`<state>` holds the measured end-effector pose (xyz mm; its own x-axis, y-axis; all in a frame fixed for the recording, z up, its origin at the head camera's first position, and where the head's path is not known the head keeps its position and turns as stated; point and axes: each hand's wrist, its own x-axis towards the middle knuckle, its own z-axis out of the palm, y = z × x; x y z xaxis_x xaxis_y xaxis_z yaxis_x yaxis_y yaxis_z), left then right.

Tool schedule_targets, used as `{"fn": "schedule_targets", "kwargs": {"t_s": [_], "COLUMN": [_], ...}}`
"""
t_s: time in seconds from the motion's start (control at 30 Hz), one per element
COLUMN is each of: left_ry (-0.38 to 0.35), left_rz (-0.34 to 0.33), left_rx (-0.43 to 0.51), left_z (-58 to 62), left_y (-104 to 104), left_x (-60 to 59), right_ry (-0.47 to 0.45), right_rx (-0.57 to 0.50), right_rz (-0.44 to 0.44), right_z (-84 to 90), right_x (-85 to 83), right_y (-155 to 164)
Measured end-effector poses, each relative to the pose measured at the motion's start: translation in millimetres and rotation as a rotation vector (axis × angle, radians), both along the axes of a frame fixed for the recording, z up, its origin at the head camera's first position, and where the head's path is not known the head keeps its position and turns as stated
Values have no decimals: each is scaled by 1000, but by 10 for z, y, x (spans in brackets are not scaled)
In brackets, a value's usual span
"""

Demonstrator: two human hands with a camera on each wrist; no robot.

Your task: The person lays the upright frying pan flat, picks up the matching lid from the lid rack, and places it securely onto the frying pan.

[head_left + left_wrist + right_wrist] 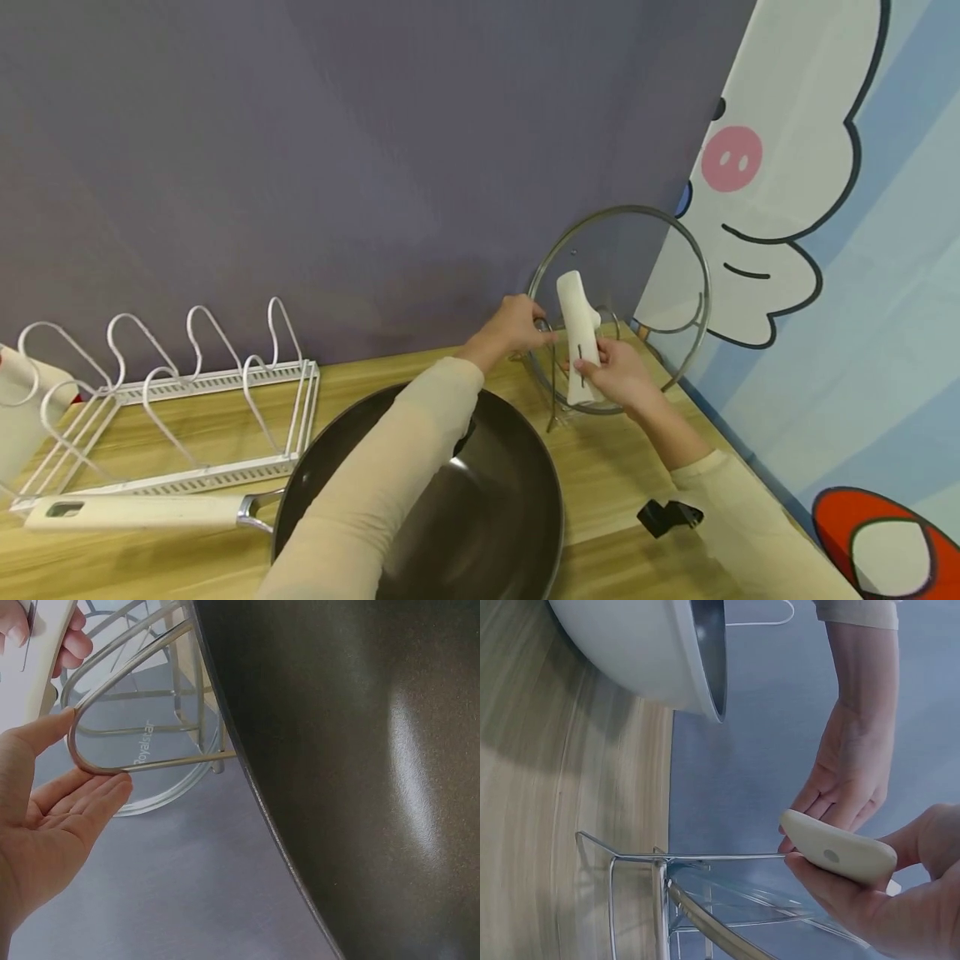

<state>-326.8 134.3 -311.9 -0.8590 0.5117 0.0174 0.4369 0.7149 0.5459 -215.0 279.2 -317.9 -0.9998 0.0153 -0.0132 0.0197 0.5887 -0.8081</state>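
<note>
I have the left hand point(513, 325) pinching the wire rack point(172, 761), likely to steady it, and the right hand point(624, 373) clamped on the white handle point(575, 312), apparently to hold the glass lid point(626, 271) on edge at the rack

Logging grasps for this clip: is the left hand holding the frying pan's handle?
No: the left hand pinches the wire loop of the steel lid rack, well away from the frying pan's handle.
</note>
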Motion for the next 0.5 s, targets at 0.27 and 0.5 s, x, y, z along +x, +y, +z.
{"fn": "schedule_targets", "kwargs": {"t_s": [0.27,0.5], "left_ry": [-14,-29], "left_rz": [6,1], "left_rx": [-9,8], "left_z": [8,-27], "left_y": [10,22], "left_x": [1,-8], "right_ry": [-15,10], "right_rx": [-33,-4], "right_rz": [-30,-53], "right_z": [-20,-74], "right_x": [-11,-7], "right_y": [-7,11]}}
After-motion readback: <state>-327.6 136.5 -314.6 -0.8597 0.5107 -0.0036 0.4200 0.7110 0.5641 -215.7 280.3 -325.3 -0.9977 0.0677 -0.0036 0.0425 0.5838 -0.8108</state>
